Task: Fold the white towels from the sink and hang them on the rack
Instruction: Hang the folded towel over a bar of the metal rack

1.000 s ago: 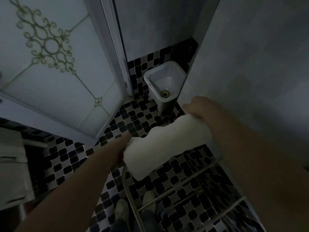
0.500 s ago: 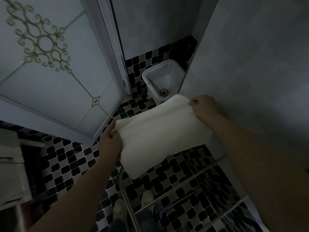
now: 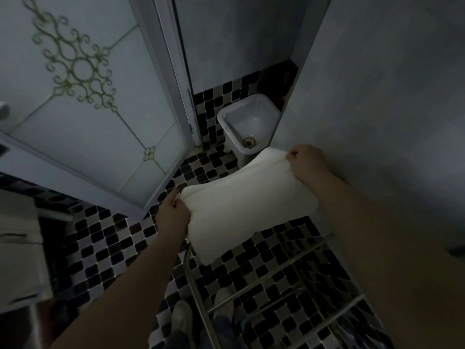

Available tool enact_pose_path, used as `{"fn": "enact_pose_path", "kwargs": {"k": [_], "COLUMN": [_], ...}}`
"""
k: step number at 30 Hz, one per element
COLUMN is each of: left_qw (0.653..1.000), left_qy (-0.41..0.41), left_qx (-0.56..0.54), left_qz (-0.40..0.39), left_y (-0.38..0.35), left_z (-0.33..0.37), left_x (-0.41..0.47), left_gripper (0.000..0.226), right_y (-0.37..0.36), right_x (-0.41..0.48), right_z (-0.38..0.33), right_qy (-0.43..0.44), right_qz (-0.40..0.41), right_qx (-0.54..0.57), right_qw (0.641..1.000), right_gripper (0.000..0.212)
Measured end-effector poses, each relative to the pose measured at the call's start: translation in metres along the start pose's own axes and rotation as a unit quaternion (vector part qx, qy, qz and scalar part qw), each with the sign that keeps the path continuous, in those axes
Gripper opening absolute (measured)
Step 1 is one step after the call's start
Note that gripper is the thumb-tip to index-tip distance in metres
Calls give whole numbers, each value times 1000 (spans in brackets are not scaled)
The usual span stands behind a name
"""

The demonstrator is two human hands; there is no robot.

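One white towel (image 3: 247, 205), held flat above the rack (image 3: 266, 273). Two hands: left hand (image 3: 173, 217) grip pinches the near-left corner, right hand (image 3: 305, 163) grip clamps the far-right corner. Three rack bars visible.

Pretty dim in here, everything has a bluish-grey cast and no clear light source. The white towel (image 3: 247, 205) is the brightest thing. Wide-angle lens bends the door (image 3: 83, 117) and walls at the edges; bottom corners go murky and soft.

Towel (image 3: 246, 210) btwn hands, above rack (image 3: 264, 270).
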State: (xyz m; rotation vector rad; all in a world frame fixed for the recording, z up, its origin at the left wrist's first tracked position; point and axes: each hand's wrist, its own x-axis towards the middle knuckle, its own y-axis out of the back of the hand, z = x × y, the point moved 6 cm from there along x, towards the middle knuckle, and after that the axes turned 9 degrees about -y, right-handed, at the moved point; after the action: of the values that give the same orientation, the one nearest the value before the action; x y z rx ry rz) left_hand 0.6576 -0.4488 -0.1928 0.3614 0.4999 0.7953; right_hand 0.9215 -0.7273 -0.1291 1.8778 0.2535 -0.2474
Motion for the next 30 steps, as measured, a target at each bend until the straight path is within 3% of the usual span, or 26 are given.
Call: {"fn": "enact_pose_path", "kwargs": {"k": [4,6,8,9,11,12,13,16,20,27,30], "left_qw": [993,993,979,953,853,811,794,840,850,836,838], "left_qy": [53,-31,-154,-227,-356,-380,-375,-332,-334,-315,-320], "left_qx": [95,114,118,171,332,384,412,372,350,402,413], "left_qz": [-37,-25,-63,-101,-189,-224,-243,-214,-211,-199,-161], "left_y": [6,9,-1,-11,-33,-38,-35,-11,-7,34,68], "left_z": [5,31,66,80,88,82,71,46,45,66,79], "left_x": [-2,-9,-30,-45,-79,-88,-90,-81,-85,-87,-78], "left_gripper": [57,55,63,75,100,106,105,81,67,102,102], "right_y": [11,13,4,-5,-22,-26,-23,-5,5,9,27], "right_x": [-19,-40,-71,-88,-117,-121,-116,-87,-82,-117,-134], "right_z": [6,-3,-21,-29,-30,-21,-11,17,14,-8,-30], "right_qy": [38,113,217,273,364,380,368,250,219,145,147], "right_qz": [31,48,33,5,-33,-38,-41,-40,-42,-103,-56], "right_qx": [-46,-61,-66,-85,-164,-203,-230,-256,-287,-279,-248], "right_qw": [998,991,973,958,916,902,900,933,932,944,956], "right_gripper": [29,40,55,63,80,85,85,68,58,73,69]}}
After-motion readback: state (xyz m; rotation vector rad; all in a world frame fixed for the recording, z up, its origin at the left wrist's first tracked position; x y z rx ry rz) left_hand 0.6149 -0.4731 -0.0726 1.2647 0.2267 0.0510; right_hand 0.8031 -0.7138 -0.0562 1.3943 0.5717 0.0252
